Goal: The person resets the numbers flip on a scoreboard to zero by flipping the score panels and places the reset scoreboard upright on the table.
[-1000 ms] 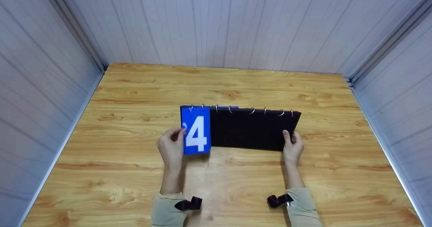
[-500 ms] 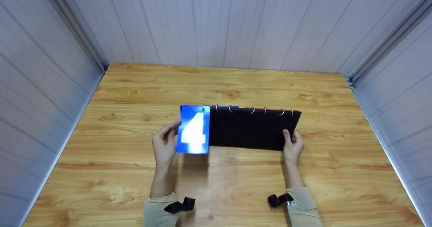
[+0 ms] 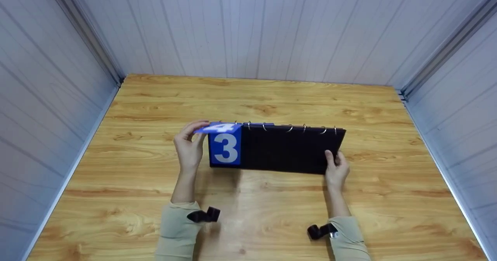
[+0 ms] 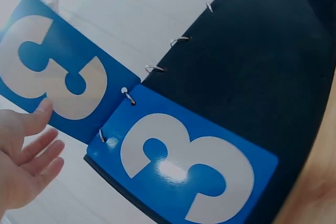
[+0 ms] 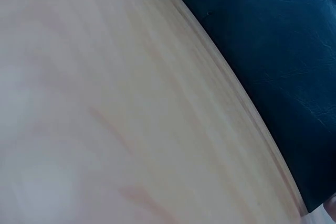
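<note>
A black flip scoreboard with metal rings along its top edge stands tilted over the table. In the head view, my left hand holds a raised blue number card marked 4 by its left edge. My thumb lies on the card's underside, which reads 3 in the left wrist view; the index finger is hidden behind it. Beneath hangs another blue card reading 3, flat against the board's left end. My right hand grips the board's lower right edge, thumb in front; only a fingertip shows in the right wrist view.
The wood-grain table spreads around the scoreboard. Pale panelled walls enclose its back and both sides. Part of another blue card peeks above the board's top edge from behind. Dark wrist cameras sit on both sleeves.
My left hand has swung the 4 card upward from hanging down to roughly level, uncovering the 3 card. The right hand and the board have barely moved.
</note>
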`<state>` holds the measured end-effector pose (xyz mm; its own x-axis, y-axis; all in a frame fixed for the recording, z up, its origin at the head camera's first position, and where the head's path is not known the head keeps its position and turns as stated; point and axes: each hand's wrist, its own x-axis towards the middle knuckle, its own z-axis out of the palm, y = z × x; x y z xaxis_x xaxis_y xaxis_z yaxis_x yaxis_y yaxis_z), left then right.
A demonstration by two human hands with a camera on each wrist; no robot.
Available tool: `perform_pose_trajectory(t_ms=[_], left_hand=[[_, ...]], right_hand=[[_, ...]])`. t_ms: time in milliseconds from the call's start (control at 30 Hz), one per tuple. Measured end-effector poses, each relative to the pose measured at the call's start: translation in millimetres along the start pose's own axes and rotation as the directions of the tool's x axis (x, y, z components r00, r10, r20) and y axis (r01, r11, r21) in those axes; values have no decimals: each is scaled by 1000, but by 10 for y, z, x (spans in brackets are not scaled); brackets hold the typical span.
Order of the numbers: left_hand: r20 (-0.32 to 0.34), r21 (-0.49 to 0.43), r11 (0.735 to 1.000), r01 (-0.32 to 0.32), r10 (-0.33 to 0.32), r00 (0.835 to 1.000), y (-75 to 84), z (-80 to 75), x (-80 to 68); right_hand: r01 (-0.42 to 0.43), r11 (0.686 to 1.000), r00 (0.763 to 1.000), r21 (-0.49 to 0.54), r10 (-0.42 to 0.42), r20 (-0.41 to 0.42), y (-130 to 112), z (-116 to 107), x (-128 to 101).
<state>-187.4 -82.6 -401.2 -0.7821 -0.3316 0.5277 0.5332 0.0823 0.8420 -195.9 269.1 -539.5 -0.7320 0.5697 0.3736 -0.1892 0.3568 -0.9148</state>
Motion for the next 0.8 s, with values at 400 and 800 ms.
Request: perform_pose_trajectory(t_ms=[400, 800], left_hand=[[5, 231, 969, -86, 88, 996, -225, 151, 480], [88, 391, 920, 24, -63, 994, -372, 281, 706]], right_hand=[[27, 1000, 1000, -3, -27, -2, -328, -32, -75], [2, 999, 1000, 53, -2, 8, -318, -34, -74]])
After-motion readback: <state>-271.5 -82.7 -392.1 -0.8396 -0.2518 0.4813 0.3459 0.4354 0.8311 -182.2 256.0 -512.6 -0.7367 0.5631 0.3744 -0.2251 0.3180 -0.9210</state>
